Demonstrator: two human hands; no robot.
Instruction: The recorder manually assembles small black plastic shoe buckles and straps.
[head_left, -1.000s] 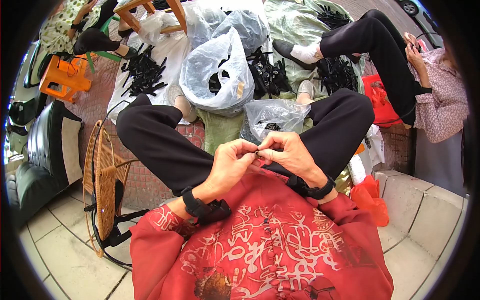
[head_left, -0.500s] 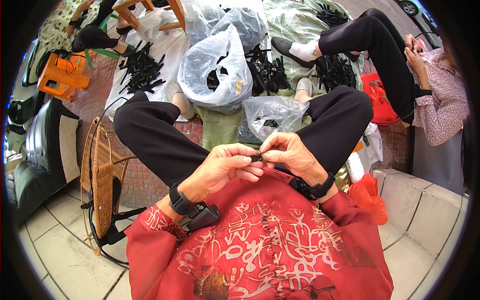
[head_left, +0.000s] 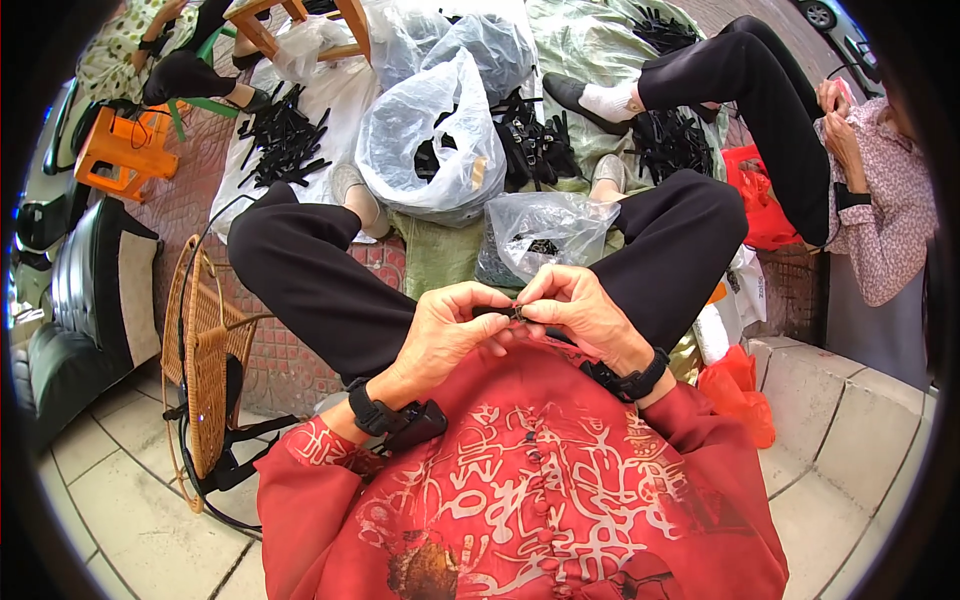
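Note:
Over my lap, my left hand (head_left: 440,330) pinches a small black strap-like piece (head_left: 490,311) between thumb and fingers. The fingertips of my right hand (head_left: 580,312) close on its other end, where a tiny metallic-looking bit shows. Both hands nearly touch, and fingers hide most of the piece, so its exact kind is unclear. Just beyond them, between my feet, a clear plastic bag (head_left: 560,222) gapes open with small dark parts inside. Behind it is a larger whitish plastic bag (head_left: 425,165) holding black pieces.
Heaps of black straps lie on the ground sheets: left pile (head_left: 278,140), middle pile (head_left: 538,150), right pile (head_left: 672,145). A wicker chair (head_left: 205,350) and orange stool (head_left: 125,150) stand left. At right sits a co-worker (head_left: 880,200) near red plastic bags (head_left: 737,395).
My left hand has turned slightly, its fingers curling more under the piece, and more of the black piece shows above the thumb. The right hand stays nearly in place. The co-worker's hands have shifted.

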